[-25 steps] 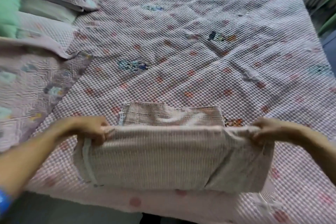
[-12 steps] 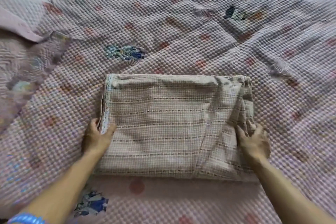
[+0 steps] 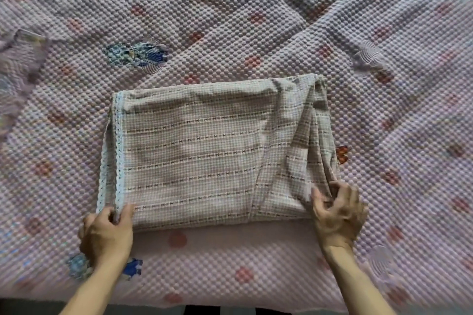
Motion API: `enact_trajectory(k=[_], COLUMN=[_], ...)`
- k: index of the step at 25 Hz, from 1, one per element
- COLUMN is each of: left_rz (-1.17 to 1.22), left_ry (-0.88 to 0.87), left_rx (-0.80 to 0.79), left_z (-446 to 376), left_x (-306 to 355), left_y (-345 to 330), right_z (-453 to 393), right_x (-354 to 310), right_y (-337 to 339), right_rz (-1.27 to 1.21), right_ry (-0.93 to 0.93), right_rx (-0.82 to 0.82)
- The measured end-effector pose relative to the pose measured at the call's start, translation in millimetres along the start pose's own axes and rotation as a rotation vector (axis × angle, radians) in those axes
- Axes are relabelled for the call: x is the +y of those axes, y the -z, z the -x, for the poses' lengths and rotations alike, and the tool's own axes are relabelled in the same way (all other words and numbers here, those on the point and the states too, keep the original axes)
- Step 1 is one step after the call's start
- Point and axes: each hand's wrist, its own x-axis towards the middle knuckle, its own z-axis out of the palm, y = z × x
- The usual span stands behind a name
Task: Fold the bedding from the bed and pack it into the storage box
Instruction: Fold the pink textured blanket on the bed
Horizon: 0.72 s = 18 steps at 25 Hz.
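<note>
A folded beige checked sheet (image 3: pixel 199 151) with a white lace trim on its left edge lies flat on the bed. My left hand (image 3: pixel 106 234) pinches its near left corner, thumb on top by the lace. At the near right corner my right hand (image 3: pixel 337 212) grips the bunched folds with curled fingers. No storage box is in view.
Under the sheet spreads a pink bubble-textured quilt (image 3: pixel 256 20) with red dots and blue patches, covering the whole bed. Its near edge (image 3: pixel 230 302) runs along the bottom of the view. A crumpled fold of lilac bedding (image 3: pixel 15 69) lies at the left.
The sheet was held up by both hands a second ago, then laid flat on the quilt. Both hands have slid from its sides to the near corners and taken hold.
</note>
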Motion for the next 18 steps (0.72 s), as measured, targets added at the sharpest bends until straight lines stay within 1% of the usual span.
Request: enact_trajectory(k=[3,5,7,9,10,11,13,14,16,18], left_rz=[0.122,0.175,0.167,0.133,0.116,0.103,0.094,0.092,0.092,0.097], left_ry=[0.024,0.031,0.032,0.063,0.082,0.099,0.101,0.090,0.065,0.050], left_rx=[-0.050,-0.080,-0.096,-0.092,-0.075,-0.057,-0.039,-0.041,-0.052,-0.056], left_z=[9,11,6,6,7,7,7,7,6,8], left_x=[-2,3,1,0,0,-1,-3,-3,-5,-5], left_y=[0,-1,-4,-8,-10,-11,-13,-12,-13,-12], right_z=[24,25,21,17,14,12,13,14,16,21], right_x=[2,-3,-7,-5,-4,-3,-1,1,7,9], right_y=[4,4,0,0,1,2,5,5,7,7], right_rz=[-0.271,-0.384,-0.392,-0.303,-0.258,-0.212,-0.147,-0.134,-0.116,-0.082], right_ry=[-0.053,-0.054,-0.043,-0.154,-0.226,-0.260,-0.229,-0.209,-0.218,-0.177], right_rx=[-0.257,-0.317,-0.288,-0.165,-0.137,-0.159,-0.240,-0.256,-0.194,-0.199])
